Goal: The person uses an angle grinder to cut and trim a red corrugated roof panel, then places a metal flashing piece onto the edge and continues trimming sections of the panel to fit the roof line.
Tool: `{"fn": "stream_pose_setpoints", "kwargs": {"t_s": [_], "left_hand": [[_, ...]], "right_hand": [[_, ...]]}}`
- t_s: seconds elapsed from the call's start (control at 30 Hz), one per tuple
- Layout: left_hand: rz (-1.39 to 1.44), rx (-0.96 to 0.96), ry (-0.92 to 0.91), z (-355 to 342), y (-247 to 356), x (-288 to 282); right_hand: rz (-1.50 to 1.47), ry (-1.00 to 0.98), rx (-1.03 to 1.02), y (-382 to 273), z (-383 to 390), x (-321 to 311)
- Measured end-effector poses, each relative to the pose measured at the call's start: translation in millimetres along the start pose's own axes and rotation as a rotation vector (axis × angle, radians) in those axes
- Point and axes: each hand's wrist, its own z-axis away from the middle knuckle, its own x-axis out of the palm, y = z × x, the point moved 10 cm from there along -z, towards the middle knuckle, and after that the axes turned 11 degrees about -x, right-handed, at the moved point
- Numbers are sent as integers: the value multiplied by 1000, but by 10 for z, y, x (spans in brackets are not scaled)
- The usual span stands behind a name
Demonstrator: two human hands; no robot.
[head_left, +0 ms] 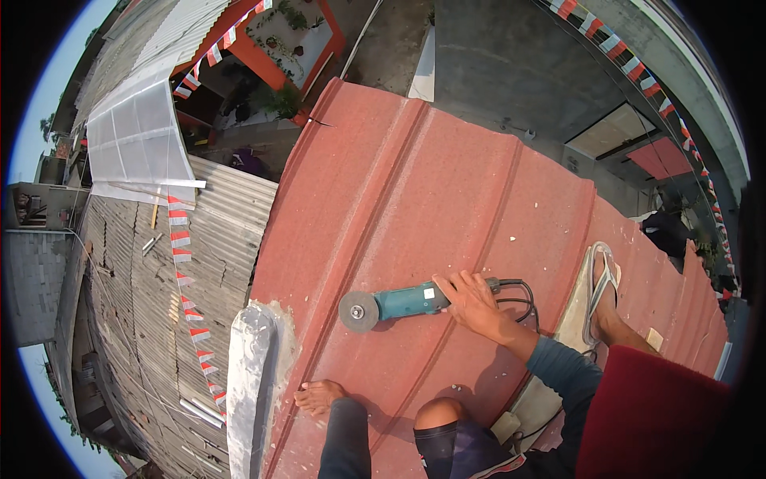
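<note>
a: and there's the angle grinder [411, 301], teal body lying across the red roof sheet [471, 239], its disc [358, 311] out to the left, and the right hand [475, 303] has it by the rear end!

b: so that grip is closed on it?

a: closed round the back of the body, yes, just ahead of the cord [511, 282]; and a dense, stiff lump for one arm, i'd judge, with much of the weight up front, so the nose would want to dip

b: and the left?

a: left hand [321, 397] palm down on the sheet, fingers spread, holding nothing, just beside the whitish ridge piece [249, 383]

b: where would you take hold of it?

a: one grip at the rear, the other on the body behind the disc; hard casing, probably slick under a dusty palm, and keep clear of that disc, likely the brittle part, with no guard that i can make out

b: is it spinning?

a: can't tell! nor whether its rim touches the sheet

b: and the cord?

a: bendy, looped behind the right hand, light enough, though i'd expect a tug from it
</note>
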Motion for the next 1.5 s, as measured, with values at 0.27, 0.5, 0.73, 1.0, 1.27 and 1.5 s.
{"fn": "stream_pose_setpoints", "kwargs": {"t_s": [0.27, 0.5, 0.73, 1.0, 1.27, 1.5], "left_hand": [[22, 7, 58, 49, -29, -155], [49, -4, 116, -132, -100, -159], [71, 50, 165, 18, 120, -231], [157, 696, 64, 409, 919, 25], [292, 912, -94, 1607, 1211, -177], [312, 883, -84, 1527, 1262, -231]], "right_hand": [[77, -19, 38, 234, 58, 58], [156, -100, 49, 67, -89, 193], [146, -70, 122, 227, -72, 190], [206, 8, -102, -211, -306, 128], [152, 46, 43, 203, -54, 325], [122, 84, 48, 126, -120, 263]]}}
